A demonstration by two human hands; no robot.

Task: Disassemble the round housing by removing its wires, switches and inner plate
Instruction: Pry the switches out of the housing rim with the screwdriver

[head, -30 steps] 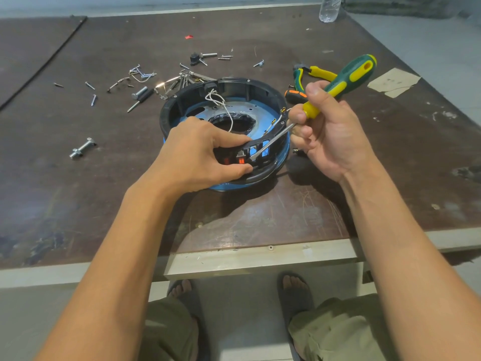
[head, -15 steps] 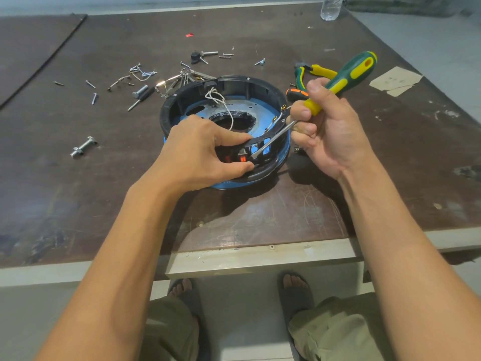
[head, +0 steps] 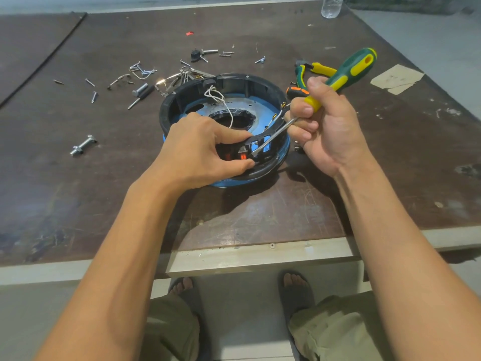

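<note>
almost nothing has moved: the left hand (head: pixel 205 149) still pinches the round housing (head: pixel 223 131) near the table's front edge, and the right hand (head: pixel 325 121) still pokes the screwdriver (head: pixel 338 82) at a switch (head: pixel 242 155). it seems stuck.

The left hand (head: pixel 200 149) hides the housing's (head: pixel 234 82) near-left wall; the bottle (head: pixel 331 6) is cut off by the top edge.

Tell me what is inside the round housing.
Inside the round housing: a blue inner plate with a central opening and loose white wires. The left hand covers the near-left interior, so anything there is hidden.
</note>
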